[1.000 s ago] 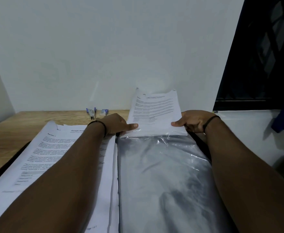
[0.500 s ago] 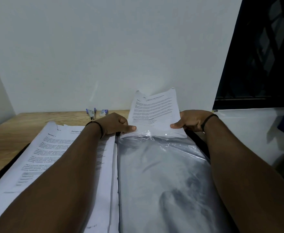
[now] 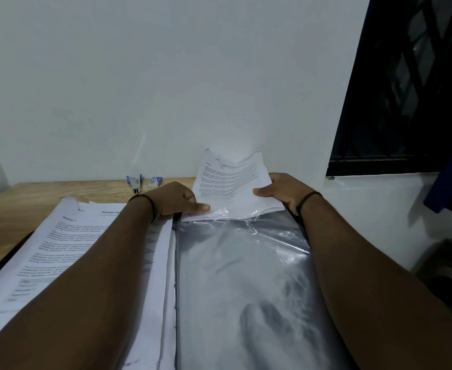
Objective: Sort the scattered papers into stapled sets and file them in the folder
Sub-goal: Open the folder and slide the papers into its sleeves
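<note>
At the desk's (image 3: 59, 193) far edge, the left hand (image 3: 175, 200) pinches open the mouth of the folder's clear sleeve (image 3: 246, 276) while the right hand (image 3: 283, 192) grips the stapled set (image 3: 230, 182), apparently to feed it in without snagging.

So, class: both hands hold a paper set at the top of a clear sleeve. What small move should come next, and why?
Probably slide the paper set further down into the sleeve. Only its bottom edge sits under the plastic at the mouth; most of it sticks out toward the wall. The left hand pinches the mouth's corner and the right hand grips the set's side, so both seem placed to feed it in.
</note>
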